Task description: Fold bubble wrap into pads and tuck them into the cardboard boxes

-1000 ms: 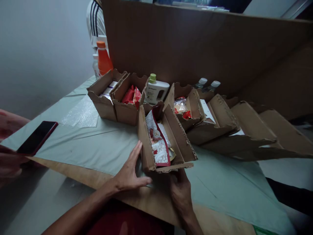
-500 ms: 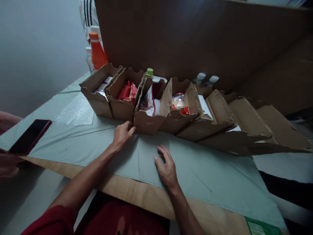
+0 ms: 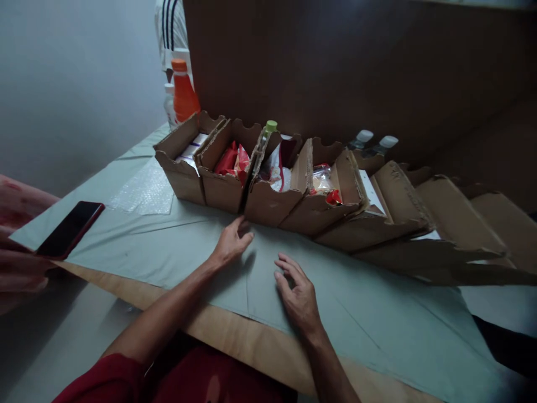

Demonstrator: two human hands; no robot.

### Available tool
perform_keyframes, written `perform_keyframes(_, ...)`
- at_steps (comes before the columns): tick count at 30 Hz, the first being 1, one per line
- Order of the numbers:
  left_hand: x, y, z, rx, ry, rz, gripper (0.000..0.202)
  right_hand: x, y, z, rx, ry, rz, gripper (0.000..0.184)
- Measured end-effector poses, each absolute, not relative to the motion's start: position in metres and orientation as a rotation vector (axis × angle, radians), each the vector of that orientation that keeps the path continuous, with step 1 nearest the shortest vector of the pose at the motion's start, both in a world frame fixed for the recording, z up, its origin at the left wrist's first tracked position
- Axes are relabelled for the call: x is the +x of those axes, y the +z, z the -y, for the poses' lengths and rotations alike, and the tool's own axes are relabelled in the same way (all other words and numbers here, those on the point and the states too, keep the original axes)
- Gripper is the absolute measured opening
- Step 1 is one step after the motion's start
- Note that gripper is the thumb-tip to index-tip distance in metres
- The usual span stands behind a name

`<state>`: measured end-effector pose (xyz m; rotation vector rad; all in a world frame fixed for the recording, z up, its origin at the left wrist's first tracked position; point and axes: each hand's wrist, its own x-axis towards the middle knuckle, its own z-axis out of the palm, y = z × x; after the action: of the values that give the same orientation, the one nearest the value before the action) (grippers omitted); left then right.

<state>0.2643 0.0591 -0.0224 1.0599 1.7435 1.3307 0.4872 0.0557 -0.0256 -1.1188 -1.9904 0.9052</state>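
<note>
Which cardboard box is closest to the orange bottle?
The leftmost cardboard box, with white packs inside: the orange bottle stands behind it, while the row's other boxes sit farther right.

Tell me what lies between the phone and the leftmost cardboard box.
A sheet of bubble wrap lies between the phone and the leftmost cardboard box, on the pale green cloth; the head view shows this.

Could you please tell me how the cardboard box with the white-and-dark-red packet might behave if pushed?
The cardboard box would probably slide rather than roll, given its flat front. Its rough, corrugated rim suggests its walls may flex if squeezed. The creased green cloth beneath it might bunch up and drag.
</note>
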Motion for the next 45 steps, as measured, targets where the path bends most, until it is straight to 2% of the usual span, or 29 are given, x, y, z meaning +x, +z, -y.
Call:
perform_keyframes(3, 0.264, -0.024, -0.02, 1.021, 1.367, -1.576, 0.066, 0.456, 0.016, -0.068, -1.017, 0.871, 2.092, 0.031)
perform_keyframes(9, 0.252, -0.023, 0.059, 0.939, 1.353, -1.619, 0.041, 0.334, 0.09, -0.116, -0.948, 0.65, 2.378, 0.061)
perform_keyframes(10, 0.249, -0.023, 0.068, 0.919, 1.353, -1.639, 0.04, 0.316, 0.094, -0.124, -1.009, 0.595, 2.412, 0.059)
perform_keyframes(12, 0.242, -0.022, 0.082, 0.871, 1.377, -1.676, 0.038, 0.292, 0.098, -0.134, -1.122, 0.509, 2.429, 0.043)
perform_keyframes(14, 0.231, -0.022, 0.093, 0.836, 1.425, -1.73, 0.036, 0.287, 0.096, -0.132, -1.144, 0.485, 2.414, 0.028)
perform_keyframes(17, 0.213, -0.023, 0.106, 0.805, 1.529, -1.865, 0.037, 0.31, 0.09, -0.1, -1.049, 0.546, 2.402, 0.022)
perform_keyframes(22, 0.193, -0.018, 0.116, 0.76, 1.679, -2.036, 0.052, 0.407, 0.087, -0.024, -0.84, 0.792, 2.34, 0.016)
perform_keyframes(25, 0.197, -0.011, 0.116, 0.927, 1.646, -1.949, 0.068, 0.476, 0.086, -0.009, -0.879, 0.826, 2.213, 0.012)
perform_keyframes(26, 0.201, -0.01, 0.115, 0.99, 1.621, -1.895, 0.074, 0.497, 0.083, -0.01, -0.956, 0.808, 2.129, 0.015)
perform_keyframes(28, 0.209, -0.007, 0.111, 1.081, 1.538, -1.795, 0.079, 0.533, 0.074, -0.011, -1.118, 0.801, 1.894, 0.032)
perform_keyframes(31, 0.221, -0.008, 0.107, 1.1, 1.393, -1.713, 0.067, 0.565, 0.051, -0.003, -1.169, 0.937, 1.69, 0.069)
perform_keyframes(33, 0.225, -0.009, 0.105, 1.074, 1.363, -1.714, 0.057, 0.566, 0.034, 0.009, -1.136, 1.03, 1.768, 0.08)
perform_keyframes(35, 0.229, -0.01, 0.104, 1.063, 1.383, -1.741, 0.049, 0.554, 0.019, 0.02, -1.173, 1.02, 1.889, 0.076)
perform_keyframes(39, 0.24, -0.007, 0.088, 1.115, 1.415, -1.728, 0.042, 0.527, 0.007, 0.016, -1.336, 0.838, 1.887, 0.056)
perform_keyframes(45, 0.27, -0.002, 0.011, 1.271, 1.437, -1.594, 0.047, 0.539, 0.01, -0.042, -1.497, 0.759, 1.595, 0.054)
